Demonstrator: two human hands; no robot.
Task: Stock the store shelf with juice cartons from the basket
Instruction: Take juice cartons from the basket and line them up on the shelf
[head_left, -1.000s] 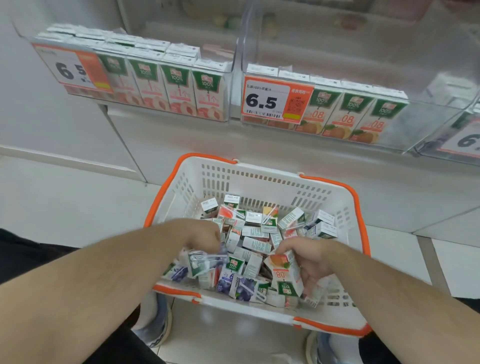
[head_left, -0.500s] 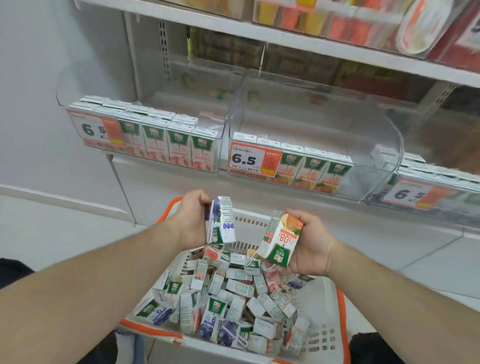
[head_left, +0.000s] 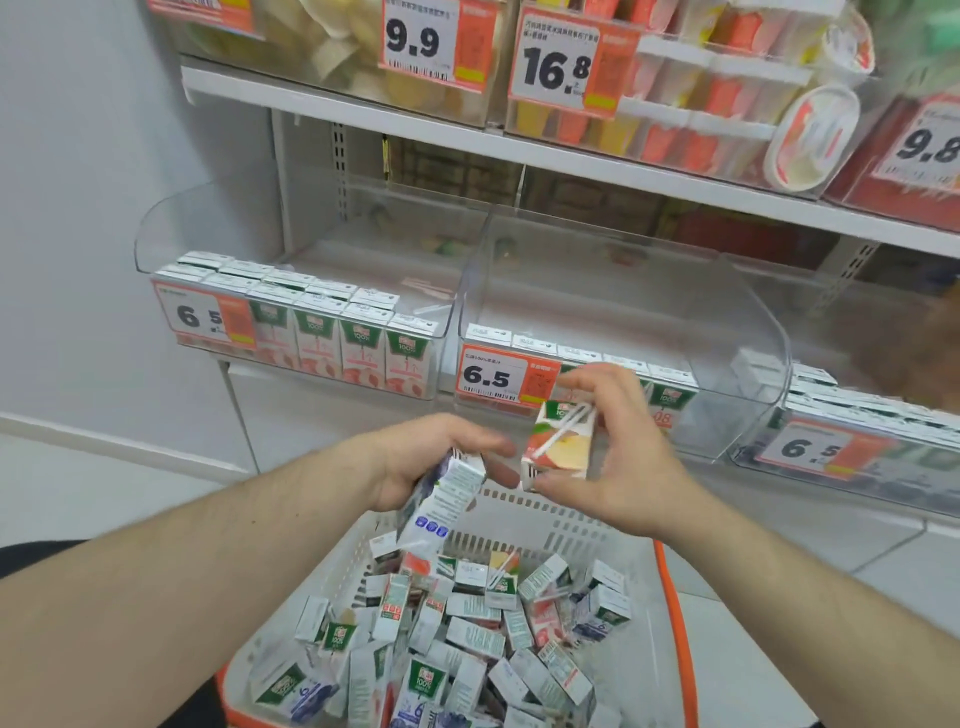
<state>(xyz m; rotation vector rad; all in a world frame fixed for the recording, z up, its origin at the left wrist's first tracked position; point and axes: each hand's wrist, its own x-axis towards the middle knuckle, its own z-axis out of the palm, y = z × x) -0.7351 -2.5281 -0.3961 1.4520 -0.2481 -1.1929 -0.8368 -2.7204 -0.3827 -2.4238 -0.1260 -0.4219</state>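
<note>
Head view: left hand (head_left: 415, 462) grips a blueberry juice carton (head_left: 441, 499) and right hand (head_left: 618, 457) pinches a peach carton (head_left: 558, 441) above the basket (head_left: 670, 597), probably for sorting into the matching shelf bins (head_left: 623, 322).

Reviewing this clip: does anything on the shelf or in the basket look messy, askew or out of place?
The basket is a loose jumble: cartons lie tilted every way, mixed flavours, unlike the upright rows in the left bin. The left hand holds a purple carton tilted downward. No spills or damage visible.

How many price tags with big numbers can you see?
6. Top shelf: 9.9 tag, 16.8 tag, 9.8 tag. Lower bins: left 6.5 tag, middle 6.5 tag, right 6.5 tag. Another, cut off top left, may be hidden.
</note>
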